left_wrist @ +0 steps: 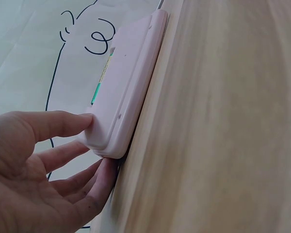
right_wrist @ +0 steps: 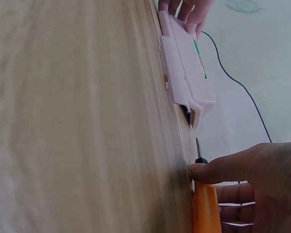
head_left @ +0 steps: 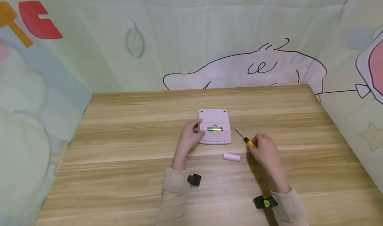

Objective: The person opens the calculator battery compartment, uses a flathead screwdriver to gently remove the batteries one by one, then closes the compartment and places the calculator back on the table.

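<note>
A pale pink calculator (head_left: 213, 117) lies back side up, its battery slot uncovered with one green and gold battery (head_left: 214, 129) inside. My left hand (head_left: 189, 134) grips the calculator's left edge, thumb on the back face and fingers along the side and under it, as the left wrist view shows. To the right, my right hand (head_left: 265, 150) holds a screwdriver (right_wrist: 206, 208) by its yellow-orange handle; the metal tip points up and left, apart from the calculator. Between the hands, just below the calculator, rests the small pink battery cover (head_left: 231, 157).
The wooden table (head_left: 125, 133) extends to both sides of the hands. Behind its far edge hangs a cloth backdrop (head_left: 185, 36) with cartoon prints. Black straps (head_left: 194, 179) sit at both wrists.
</note>
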A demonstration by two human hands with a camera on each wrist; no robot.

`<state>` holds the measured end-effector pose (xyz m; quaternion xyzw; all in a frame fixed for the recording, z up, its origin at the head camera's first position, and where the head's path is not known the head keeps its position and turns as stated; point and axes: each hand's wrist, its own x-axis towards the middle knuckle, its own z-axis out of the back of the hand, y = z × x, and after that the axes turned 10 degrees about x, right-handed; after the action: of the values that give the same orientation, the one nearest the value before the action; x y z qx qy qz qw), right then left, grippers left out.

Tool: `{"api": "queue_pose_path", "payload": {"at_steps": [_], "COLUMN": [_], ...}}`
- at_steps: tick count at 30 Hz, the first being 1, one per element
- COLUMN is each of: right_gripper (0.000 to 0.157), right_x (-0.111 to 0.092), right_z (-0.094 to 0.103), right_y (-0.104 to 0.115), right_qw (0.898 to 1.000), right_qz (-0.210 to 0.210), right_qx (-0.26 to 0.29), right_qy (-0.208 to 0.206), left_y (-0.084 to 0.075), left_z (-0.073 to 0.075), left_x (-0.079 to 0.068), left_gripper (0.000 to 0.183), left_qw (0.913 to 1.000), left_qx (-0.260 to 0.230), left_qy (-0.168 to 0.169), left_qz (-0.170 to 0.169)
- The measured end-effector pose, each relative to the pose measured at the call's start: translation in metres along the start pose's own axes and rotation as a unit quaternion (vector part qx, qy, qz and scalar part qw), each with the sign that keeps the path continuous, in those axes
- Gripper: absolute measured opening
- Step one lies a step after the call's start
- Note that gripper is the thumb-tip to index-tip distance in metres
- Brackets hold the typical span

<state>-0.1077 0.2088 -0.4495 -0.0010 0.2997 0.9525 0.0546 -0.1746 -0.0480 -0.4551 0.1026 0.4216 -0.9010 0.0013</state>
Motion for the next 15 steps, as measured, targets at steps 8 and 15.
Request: {"api": "queue_pose_path", "payload": {"at_steps": [8, 15], "right_gripper": [0.022, 0.022], "right_x": [0.0015, 0.0018], "right_z": [0.0021, 0.0028], "right_y": [0.0018, 0.0023], "right_qw": [1.0, 1.0], "right_qz": [0.001, -0.004], "right_qx": [0.002, 0.0], "right_qy": [0.013, 0.023], "left_y": [0.0003, 0.0003], "left_z": [0.0008, 0.0012], "left_x": [-0.0012, -0.0018], "left_gripper": [0.053, 0.053], "left_qw": [1.0, 1.0], "left_qx": [0.007, 0.009], "left_qy": [-0.002, -0.004], "left_qz": [0.004, 0.0]}}
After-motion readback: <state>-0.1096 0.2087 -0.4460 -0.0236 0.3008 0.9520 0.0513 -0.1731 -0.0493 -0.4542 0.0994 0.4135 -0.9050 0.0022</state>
